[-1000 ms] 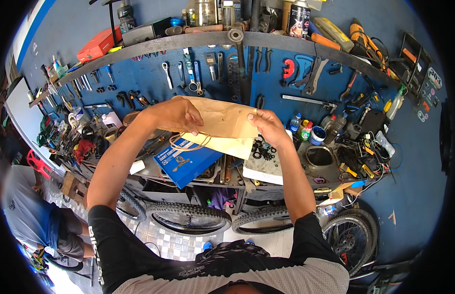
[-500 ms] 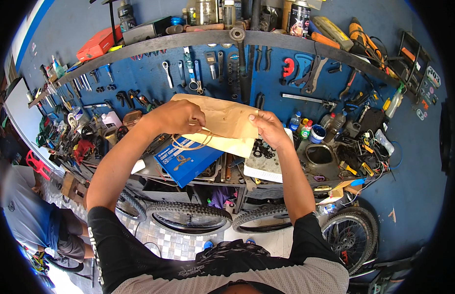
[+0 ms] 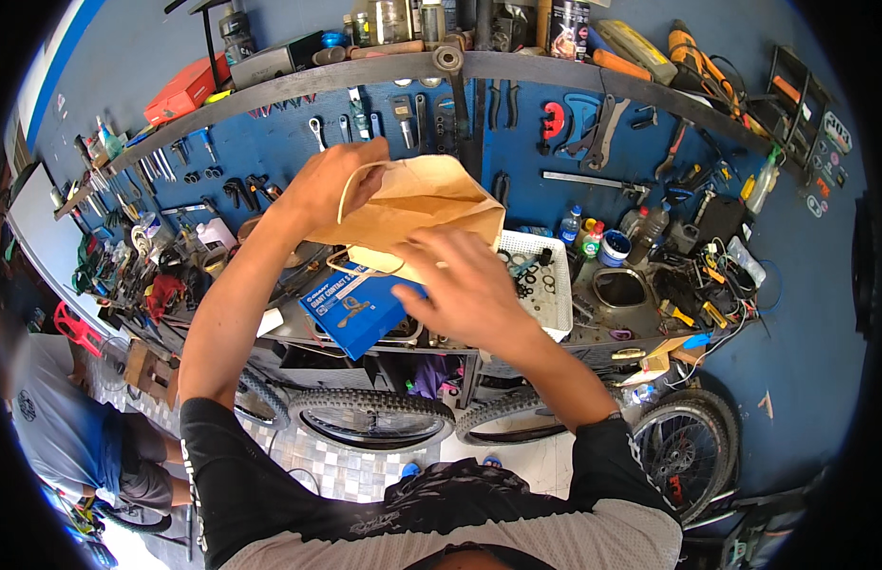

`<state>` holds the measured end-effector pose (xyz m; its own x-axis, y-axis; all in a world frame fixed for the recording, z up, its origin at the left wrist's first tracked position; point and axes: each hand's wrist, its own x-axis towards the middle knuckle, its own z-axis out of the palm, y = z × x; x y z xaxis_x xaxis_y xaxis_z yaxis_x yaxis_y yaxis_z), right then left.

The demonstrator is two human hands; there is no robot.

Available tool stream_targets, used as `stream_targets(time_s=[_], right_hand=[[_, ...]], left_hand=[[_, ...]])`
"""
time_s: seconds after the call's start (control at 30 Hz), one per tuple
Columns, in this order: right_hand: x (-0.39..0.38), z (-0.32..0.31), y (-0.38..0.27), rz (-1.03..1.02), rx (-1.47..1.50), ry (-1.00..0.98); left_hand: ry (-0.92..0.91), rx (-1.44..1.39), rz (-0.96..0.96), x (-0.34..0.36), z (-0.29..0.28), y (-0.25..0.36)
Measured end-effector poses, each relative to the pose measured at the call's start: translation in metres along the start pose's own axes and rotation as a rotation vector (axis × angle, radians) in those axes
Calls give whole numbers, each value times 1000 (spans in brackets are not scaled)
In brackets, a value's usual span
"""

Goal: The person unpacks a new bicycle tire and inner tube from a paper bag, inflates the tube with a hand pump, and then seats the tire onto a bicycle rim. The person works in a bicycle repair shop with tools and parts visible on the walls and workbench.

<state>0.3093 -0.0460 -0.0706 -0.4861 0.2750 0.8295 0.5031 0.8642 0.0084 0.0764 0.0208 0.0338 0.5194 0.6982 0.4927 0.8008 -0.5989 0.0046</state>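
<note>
A brown paper bag (image 3: 422, 195) is held up over the bench, its mouth spreading and its rope handles showing. My left hand (image 3: 341, 188) grips its upper left edge by a handle, fingers curled. My right hand (image 3: 460, 290) is in front of the bag's lower right part, fingers apart, partly touching or overlapping the paper. Below lies a blue printed box (image 3: 341, 313). To the right of it is a white perforated basket (image 3: 551, 309) with small black rings and parts in it.
A cluttered bench (image 3: 593, 328) runs across, with bottles (image 3: 590, 241), cables and a metal basin (image 3: 619, 285). Tools hang on the blue pegboard (image 3: 517, 157) beneath a laden shelf. Bicycle wheels (image 3: 369, 418) stand below. Another person (image 3: 80, 418) is at the lower left.
My left hand has lifted the bag's edge higher. My right hand has let go of the right corner and moved left and in front, fingers spread. The bag's mouth has opened.
</note>
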Motion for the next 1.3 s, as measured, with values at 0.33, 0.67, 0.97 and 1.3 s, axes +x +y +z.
stream_targets(time_s=[0.33,0.67,0.97,1.3], right_hand=[[20,35,32,-84,-401,-110],[-11,2,31,-102,-369,-337],[-97,-34,8,96,-106,-803],[-55,-88,-27,127,281,-548]], left_hand=[[225,297,-99,55,-30,-38],[350,516,-85,54,-52,-23],[295,357,-33,-21,-30,83],[279,277,27,-11,-16,100]])
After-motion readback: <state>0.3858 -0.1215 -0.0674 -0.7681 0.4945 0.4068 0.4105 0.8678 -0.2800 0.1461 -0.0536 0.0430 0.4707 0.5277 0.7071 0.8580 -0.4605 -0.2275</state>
